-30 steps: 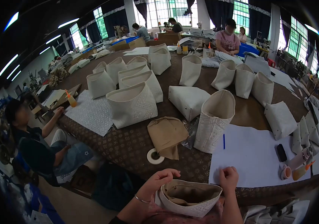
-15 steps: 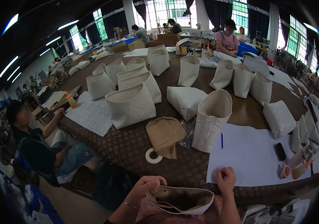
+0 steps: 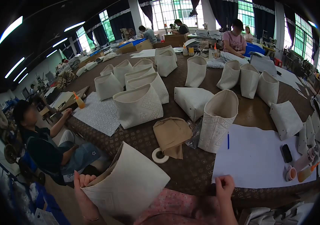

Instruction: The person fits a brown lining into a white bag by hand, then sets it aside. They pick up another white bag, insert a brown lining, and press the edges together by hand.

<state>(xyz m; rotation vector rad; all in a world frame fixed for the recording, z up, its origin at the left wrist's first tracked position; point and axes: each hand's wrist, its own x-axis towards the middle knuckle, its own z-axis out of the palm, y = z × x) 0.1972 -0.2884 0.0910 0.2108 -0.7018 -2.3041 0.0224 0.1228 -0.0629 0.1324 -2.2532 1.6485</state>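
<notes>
My left hand (image 3: 86, 180) grips the rim of a white embossed bag (image 3: 132, 183), fingers inside the opening. The bag is tilted on its side above my lap, its opening toward the lower left. My right hand (image 3: 225, 184) is closed near the front table edge, over the white paper sheet (image 3: 250, 161); whatever its fingers hold, if anything, is hidden. Ahead of it a blue pen (image 3: 228, 141) lies on the paper. Beyond the paper's left edge stands an upright white bag (image 3: 218, 127). A tape roll (image 3: 160, 155) and a folded brown cloth (image 3: 172, 135) lie left of it.
Several white bags (image 3: 139, 108) stand across the brown patterned table. At the right are a black brush-like object (image 3: 286, 153), a small pink cup (image 3: 290, 173) and a glue bottle (image 3: 307, 172). A seated person (image 3: 42, 138) is at the left; others work farther back.
My left hand has swung left and up with the bag, which has turned from upright in my lap onto its side. My right hand stays close to the table edge.
</notes>
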